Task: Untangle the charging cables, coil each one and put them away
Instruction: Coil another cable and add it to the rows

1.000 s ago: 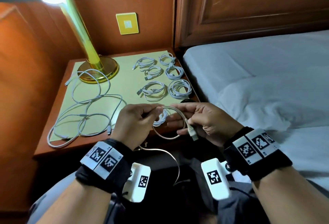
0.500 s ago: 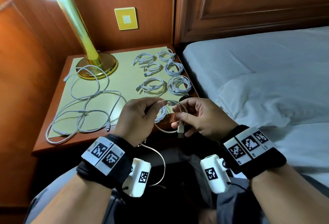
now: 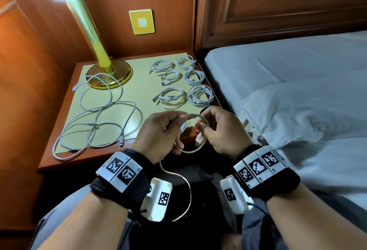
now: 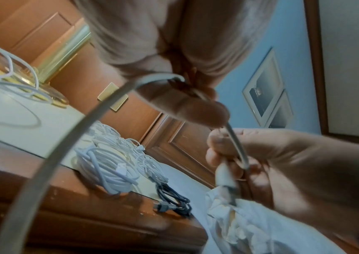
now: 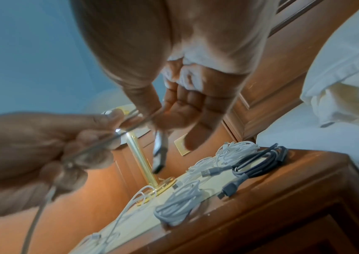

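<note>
Coils [image 3: 171,95] lie finished on the nightstand [image 3: 65,150]; both hands, left [image 3: 158,132] and right [image 3: 222,132], pinch a half-looped cable [image 3: 188,151]; a tangle [image 3: 93,122] waits.

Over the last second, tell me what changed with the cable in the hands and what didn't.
The cable loop between the hands has been drawn smaller, and its plug has swung from slanting outward to hanging down. The left hand and right hand both keep their grip. The coiled cables and the loose tangle on the nightstand lie as before.
</note>
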{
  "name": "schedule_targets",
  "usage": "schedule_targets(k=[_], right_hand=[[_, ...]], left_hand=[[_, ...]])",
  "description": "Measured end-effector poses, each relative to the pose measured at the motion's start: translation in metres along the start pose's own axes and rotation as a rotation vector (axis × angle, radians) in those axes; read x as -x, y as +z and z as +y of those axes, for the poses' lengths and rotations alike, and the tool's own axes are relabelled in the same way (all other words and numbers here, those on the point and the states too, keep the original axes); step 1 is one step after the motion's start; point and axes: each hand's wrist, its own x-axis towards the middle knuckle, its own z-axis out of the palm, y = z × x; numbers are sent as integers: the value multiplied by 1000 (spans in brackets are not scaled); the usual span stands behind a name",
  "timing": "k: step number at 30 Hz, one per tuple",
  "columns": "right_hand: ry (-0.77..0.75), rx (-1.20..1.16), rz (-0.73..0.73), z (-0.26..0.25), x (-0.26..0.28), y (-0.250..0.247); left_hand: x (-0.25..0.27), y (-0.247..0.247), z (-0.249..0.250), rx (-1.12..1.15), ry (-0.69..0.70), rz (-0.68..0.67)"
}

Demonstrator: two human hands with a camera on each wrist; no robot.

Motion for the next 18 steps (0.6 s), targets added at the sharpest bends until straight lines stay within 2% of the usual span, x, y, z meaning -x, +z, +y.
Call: schedule_targets(k=[3,5,8,10,13,18], right_hand=[[25,17,-113,2,-5,-7],[85,-118,-231,4,-8,-11],[179,-368,-308,0,-9,-16],[217,-476,-323,-2,-9,-19],[192,-525,-303,-3,-8,-21],[135,-365,-243,0,-10,-25]], left_hand=[[-2,-3,-9,-169,124,91],[-2,-6,-12,-287,279,115],[-3,-7,-14,-309,370,150],[-5,-9,-15,-299,398,196],[-8,-13,-15,-218,357,217],[-9,-11,-12,-195,356,281]])
